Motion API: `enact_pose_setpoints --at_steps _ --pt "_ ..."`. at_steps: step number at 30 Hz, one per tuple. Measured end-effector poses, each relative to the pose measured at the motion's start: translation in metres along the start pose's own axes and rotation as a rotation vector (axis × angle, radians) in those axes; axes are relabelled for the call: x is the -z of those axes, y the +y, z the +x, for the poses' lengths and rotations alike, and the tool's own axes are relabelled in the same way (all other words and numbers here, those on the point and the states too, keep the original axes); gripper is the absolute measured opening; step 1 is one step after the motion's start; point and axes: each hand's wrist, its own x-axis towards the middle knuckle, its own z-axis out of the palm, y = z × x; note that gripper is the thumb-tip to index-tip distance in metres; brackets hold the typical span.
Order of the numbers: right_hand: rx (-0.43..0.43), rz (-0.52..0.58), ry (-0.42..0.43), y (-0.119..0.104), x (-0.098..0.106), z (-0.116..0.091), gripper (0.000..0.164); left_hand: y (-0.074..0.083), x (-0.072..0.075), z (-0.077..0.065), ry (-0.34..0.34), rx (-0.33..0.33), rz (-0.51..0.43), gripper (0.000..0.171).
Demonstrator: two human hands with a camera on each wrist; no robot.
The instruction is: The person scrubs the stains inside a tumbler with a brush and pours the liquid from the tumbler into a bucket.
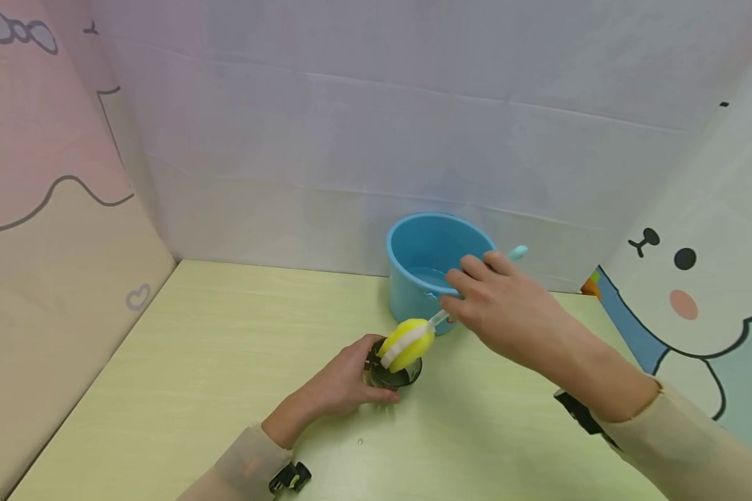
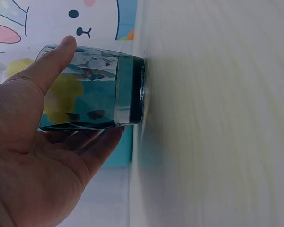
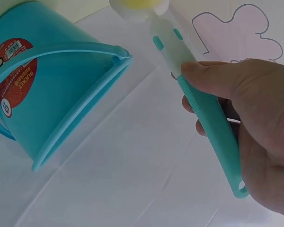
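Observation:
A dark, see-through glass cup stands on the table, held by my left hand. In the left wrist view, the thumb lies along one side of the glass and the fingers along the other. My right hand grips the teal handle of a sponge cup brush. The brush's yellow and white sponge head is at the mouth of the cup, and yellow shows through the glass wall in the left wrist view. The handle slants up and right from the sponge.
Behind the hands a blue bucket stands near the back wall, with a red label on its side. A small droplet-like spot lies on the pale table. Printed cloth walls enclose the back and sides.

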Motion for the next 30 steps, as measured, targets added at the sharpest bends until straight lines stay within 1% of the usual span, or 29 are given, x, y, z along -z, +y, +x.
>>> enact_pose_setpoints --at_steps 9,18,23,30 --pt "-0.005 0.02 -0.029 0.004 0.006 -0.006 0.02 -0.001 -0.001 0.001 0.004 -0.011 0.023 0.095" --pt "-0.006 0.034 -0.028 0.005 0.012 -0.013 0.017 -0.001 -0.001 0.001 0.004 -0.001 0.039 0.096" --pt "-0.003 0.04 -0.042 0.004 0.015 -0.014 0.018 0.0 -0.001 0.001 0.004 0.01 0.04 0.096" --pt "0.001 0.065 -0.042 0.003 0.016 -0.013 0.018 -0.001 -0.001 0.001 0.004 0.005 0.035 0.096"
